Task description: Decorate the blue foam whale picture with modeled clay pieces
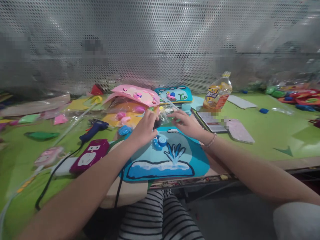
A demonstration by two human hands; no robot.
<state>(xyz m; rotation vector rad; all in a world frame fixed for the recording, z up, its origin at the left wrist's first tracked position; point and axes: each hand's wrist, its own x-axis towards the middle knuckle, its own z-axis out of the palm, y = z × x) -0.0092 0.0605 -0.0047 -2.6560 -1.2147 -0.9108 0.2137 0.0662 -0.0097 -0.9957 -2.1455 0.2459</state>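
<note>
A blue foam sheet (200, 160) lies before me at the table's edge, with a painted pool, a splash and a small white cloud. On it sits a blue clay snail-like figure (159, 142) with a coiled disc. My left hand (146, 126) is above the sheet's far left part, its fingers curled in; a dark lump (157, 124) shows beside them, and what they hold is hidden. My right hand (184, 123) is over the far right part, fingers apart and bent, beside a clear plastic bag (164, 115) with bits of clay.
Left are a blue glue gun (93, 131) with a black cord and a maroon phone case (92, 155). Behind stand a pink decorated sheet (136, 94) and a teal one (175, 94). Right are a snack-labelled bottle (217, 93), a tablet (212, 121) and a pale pad (240, 130).
</note>
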